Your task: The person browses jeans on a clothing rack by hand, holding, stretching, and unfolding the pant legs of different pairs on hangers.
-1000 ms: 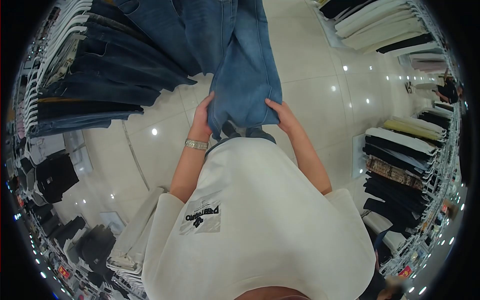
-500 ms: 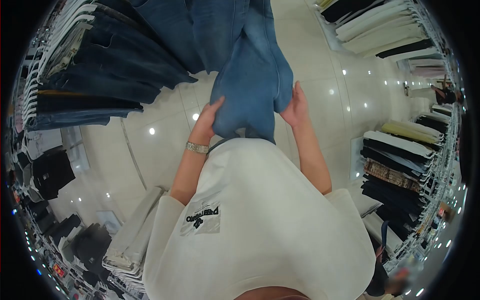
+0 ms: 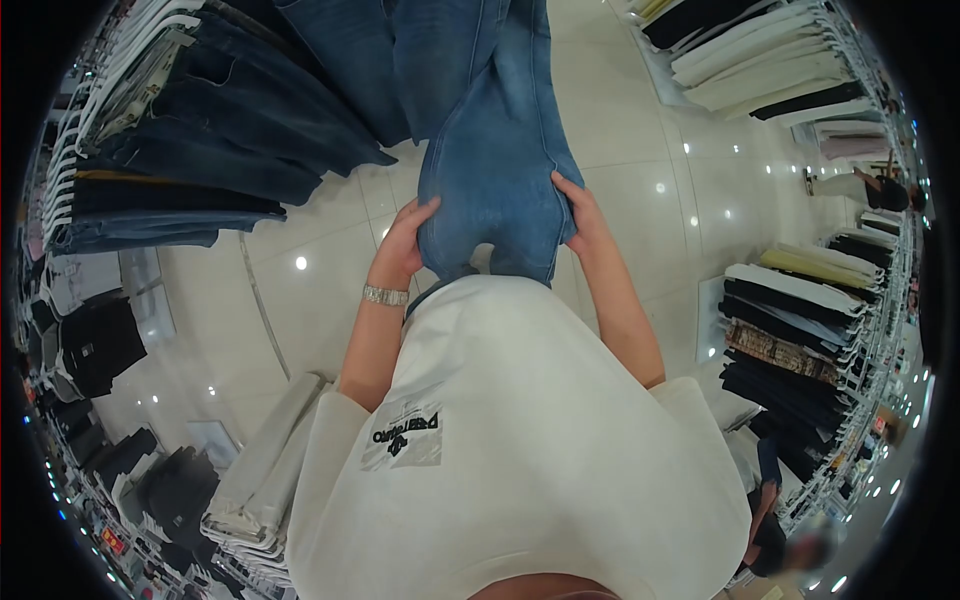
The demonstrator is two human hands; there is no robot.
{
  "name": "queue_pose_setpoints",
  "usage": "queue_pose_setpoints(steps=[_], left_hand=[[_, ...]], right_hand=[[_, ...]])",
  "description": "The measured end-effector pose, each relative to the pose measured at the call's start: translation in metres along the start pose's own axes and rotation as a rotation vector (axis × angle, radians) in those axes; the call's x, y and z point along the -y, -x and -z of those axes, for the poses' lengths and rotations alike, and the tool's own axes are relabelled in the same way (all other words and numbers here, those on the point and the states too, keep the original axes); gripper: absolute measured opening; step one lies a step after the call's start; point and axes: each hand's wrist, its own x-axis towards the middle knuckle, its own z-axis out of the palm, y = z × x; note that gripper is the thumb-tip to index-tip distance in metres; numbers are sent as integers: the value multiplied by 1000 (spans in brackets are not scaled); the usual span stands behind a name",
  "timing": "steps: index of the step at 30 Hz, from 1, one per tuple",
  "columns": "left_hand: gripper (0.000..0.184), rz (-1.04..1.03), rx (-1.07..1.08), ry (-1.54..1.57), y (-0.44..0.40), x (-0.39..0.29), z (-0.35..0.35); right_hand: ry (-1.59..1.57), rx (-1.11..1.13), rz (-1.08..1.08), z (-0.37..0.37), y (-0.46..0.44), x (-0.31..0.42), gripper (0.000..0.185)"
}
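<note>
A pair of blue jeans (image 3: 495,150) hangs in front of me, stretching from the top of the view down to my white shirt. With the thumb on the front of the cloth, my left hand (image 3: 407,232) grips the left edge of the jeans; a silver watch band circles that wrist. On the opposite edge my right hand (image 3: 585,212) is closed on the fabric, thumb over the front and fingers partly hidden behind. A small pale gap shows between the legs, close to my shirt.
Dark blue jeans (image 3: 240,110) hang on white hangers at upper left. To the right are racks of light trousers (image 3: 765,60) and dark garments (image 3: 785,330). Folded pale trousers (image 3: 265,450) lie at lower left. Glossy tiles (image 3: 640,220) cover the floor. People (image 3: 870,190) appear at the right side.
My right hand has moved slightly inward, its thumb now over the front of the jeans. My left hand has shifted slightly left, and the lower part of the jeans looks flatter and more spread.
</note>
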Motion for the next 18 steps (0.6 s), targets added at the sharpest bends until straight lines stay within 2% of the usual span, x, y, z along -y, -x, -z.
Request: queue_pose_setpoints(steps=[1,4,8,14,18], left_hand=[[45,-25,17,-15,2,0,1],[43,28,73,313,9,-10,5],[43,114,-9,249,13,3,-9],[48,86,-91,126,4,5,23],[47,47,-102,66,2,-2,21]], right_hand=[[-10,25,4,2,-1,1,54],[-190,105,1,-6,1,4,53],[-301,162,-11,-13,2,3,53],[-60,152,-89,3,3,-5,49],[123,32,-60,-4,8,-7,43]])
